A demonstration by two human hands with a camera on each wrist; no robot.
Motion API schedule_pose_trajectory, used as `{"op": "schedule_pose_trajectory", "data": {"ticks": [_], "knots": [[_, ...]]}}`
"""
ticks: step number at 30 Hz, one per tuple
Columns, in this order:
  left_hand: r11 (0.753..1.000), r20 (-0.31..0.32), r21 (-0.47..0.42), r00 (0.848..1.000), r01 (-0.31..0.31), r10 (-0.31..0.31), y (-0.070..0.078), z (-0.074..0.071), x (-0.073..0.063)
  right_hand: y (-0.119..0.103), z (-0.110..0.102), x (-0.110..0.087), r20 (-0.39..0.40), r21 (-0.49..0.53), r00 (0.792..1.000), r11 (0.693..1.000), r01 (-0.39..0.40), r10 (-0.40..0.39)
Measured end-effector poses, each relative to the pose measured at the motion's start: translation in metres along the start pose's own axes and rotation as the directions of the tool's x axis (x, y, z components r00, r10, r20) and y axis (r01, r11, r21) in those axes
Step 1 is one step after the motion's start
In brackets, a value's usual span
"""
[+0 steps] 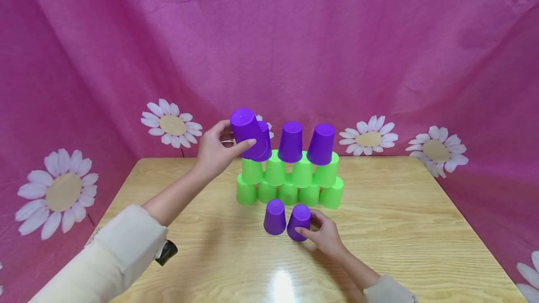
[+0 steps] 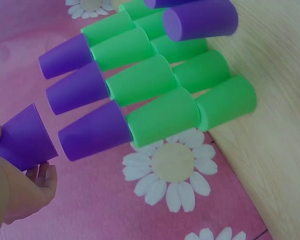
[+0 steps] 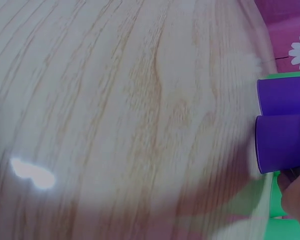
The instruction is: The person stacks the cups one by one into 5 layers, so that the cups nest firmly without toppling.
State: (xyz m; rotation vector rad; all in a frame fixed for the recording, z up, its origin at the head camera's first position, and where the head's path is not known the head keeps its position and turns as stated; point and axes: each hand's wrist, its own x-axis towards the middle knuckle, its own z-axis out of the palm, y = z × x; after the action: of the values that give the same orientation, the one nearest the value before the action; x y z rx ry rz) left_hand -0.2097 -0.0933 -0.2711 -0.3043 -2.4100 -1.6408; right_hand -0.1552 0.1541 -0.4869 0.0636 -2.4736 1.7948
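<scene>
My left hand (image 1: pixel 216 148) grips an upside-down purple cup (image 1: pixel 246 130), thumb on the near side. In the head view this cup overlaps the leftmost of three purple cups (image 1: pixel 290 142) standing upside down on the upper row of green cups (image 1: pixel 275 168). The left wrist view shows a gap between the held cup (image 2: pixel 27 140) and the nearest stacked purple cup (image 2: pixel 96 131). In front of the stack, my right hand (image 1: pixel 325 235) holds another purple cup (image 1: pixel 300 221) between thumb and fingers. Just left of it, one more purple cup (image 1: pixel 274 217) stands upside down.
A lower row of several green cups (image 1: pixel 288 194) carries the stack on the wooden table (image 1: pixel 400 228). Behind the table hangs a pink cloth (image 1: pixel 294 50) with daisies. A small black object (image 1: pixel 167 252) shows by the left sleeve.
</scene>
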Motion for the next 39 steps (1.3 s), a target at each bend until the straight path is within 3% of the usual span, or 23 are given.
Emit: {"op": "schedule_pose_trajectory", "data": {"ticks": [9, 19, 39], "knots": [[1.000, 0.004, -0.013, 1.000, -0.020, 0.020, 0.001, 0.005, 0.003, -0.011, -0.014, 0.005, 0.010, -0.010, 1.000, 1.000, 0.006, -0.006], [1.000, -0.008, -0.013, 1.000, 0.007, -0.007, 0.005, 0.006, 0.010, -0.037, -0.034, 0.012, 0.002, -0.060, 0.996, 0.994, 0.090, -0.090], [1.000, -0.031, -0.022, 0.999, -0.013, 0.012, 0.009, 0.017, 0.022, -0.079, -0.055, 0.023, 0.031, -0.107, 0.972, 0.966, 0.235, -0.233]]}}
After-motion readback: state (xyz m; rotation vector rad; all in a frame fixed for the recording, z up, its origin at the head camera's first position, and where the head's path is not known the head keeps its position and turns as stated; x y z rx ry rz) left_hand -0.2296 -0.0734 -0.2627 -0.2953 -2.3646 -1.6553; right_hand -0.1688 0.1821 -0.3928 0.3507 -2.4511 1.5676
